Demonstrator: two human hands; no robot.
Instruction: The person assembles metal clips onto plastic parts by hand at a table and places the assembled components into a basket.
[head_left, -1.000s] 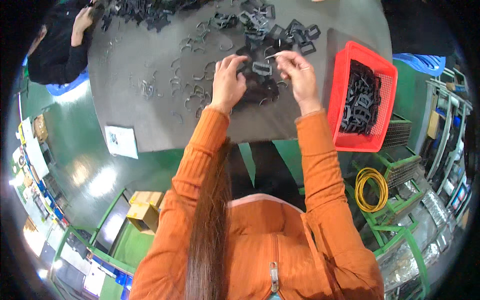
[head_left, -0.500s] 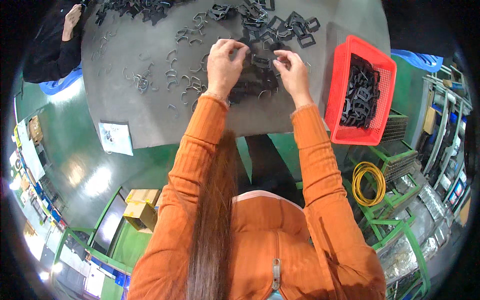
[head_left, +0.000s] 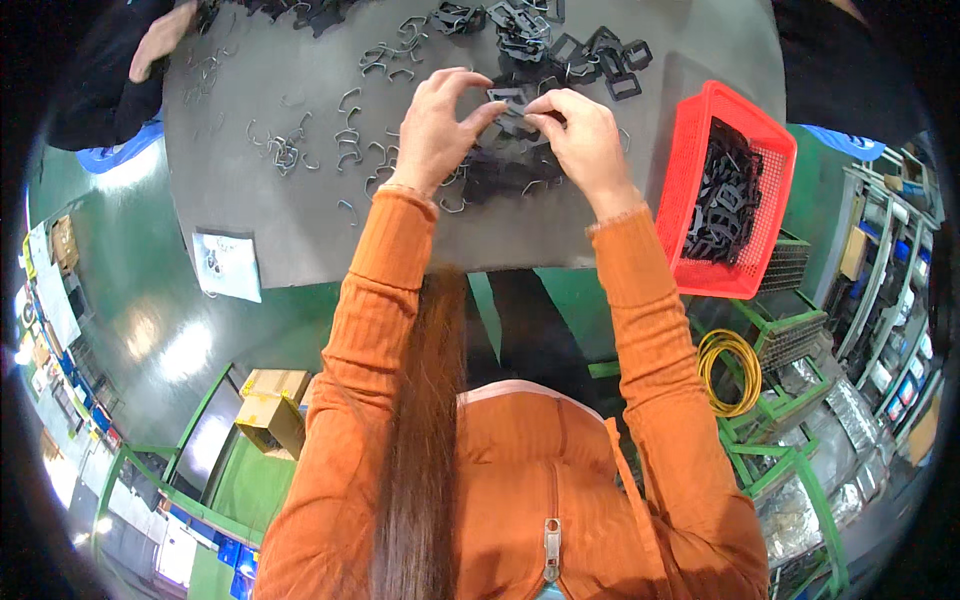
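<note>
Over the grey table, my left hand [head_left: 435,130] has its thumb and forefinger around the left end of a small black plastic buckle [head_left: 508,96]. Close against its right side, my right hand [head_left: 585,140] is closed in a pinch; whatever its fingertips hold is too small to make out. Bent wire clips [head_left: 347,135] are scattered left of my left hand, and a few lie under my wrists. Just beyond my fingers is a pile of black buckles [head_left: 522,35], with loose rectangular black buckles [head_left: 607,60] to its right.
A red plastic basket [head_left: 778,215] of black buckles stands at the table's [head_left: 330,245] right edge. A white printed packet [head_left: 227,265] lies at the front left corner. At the far left is another person's hand [head_left: 160,40]; a dark sleeve [head_left: 835,60] shows at the far right.
My hands have come closer together at the buckle. My right fingertips, apart before, are now pinched. The other person's hand at far left has shifted right.
</note>
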